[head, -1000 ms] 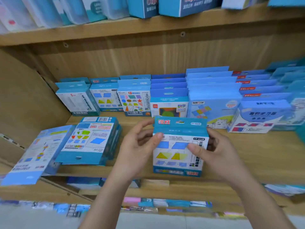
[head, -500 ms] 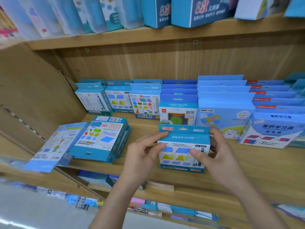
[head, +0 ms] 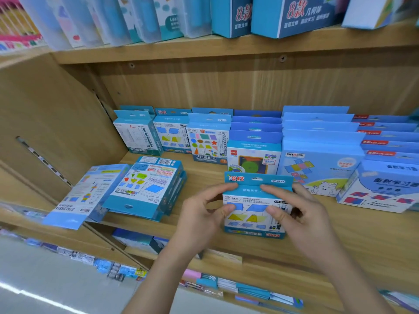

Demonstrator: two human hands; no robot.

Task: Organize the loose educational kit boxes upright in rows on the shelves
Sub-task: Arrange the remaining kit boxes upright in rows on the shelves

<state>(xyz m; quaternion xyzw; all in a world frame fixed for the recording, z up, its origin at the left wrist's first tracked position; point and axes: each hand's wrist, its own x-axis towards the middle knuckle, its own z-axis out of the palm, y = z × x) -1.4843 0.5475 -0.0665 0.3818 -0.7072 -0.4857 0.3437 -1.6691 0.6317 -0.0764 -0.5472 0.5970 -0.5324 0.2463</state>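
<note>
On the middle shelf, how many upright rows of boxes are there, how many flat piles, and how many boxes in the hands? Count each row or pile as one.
Standing: 6 rows in view
Lying flat: 2, a stack and a pack
In hands: 1, the box, gripped by left hand and right hand
Total: 9

A blue-and-white box (head: 249,220) printed with blue and yellow shapes is held upright over the front part of the wooden shelf (head: 362,234). The left hand (head: 199,214) and the right hand (head: 301,214) grip its two sides. To its left a short stack of boxes (head: 147,189) lies flat. Just beside the stack a thinner pack (head: 88,193) also lies flat, its near end jutting past the shelf edge. Behind, rows of boxes (head: 208,141) stand upright, one behind another, along the back of the shelf.
</note>
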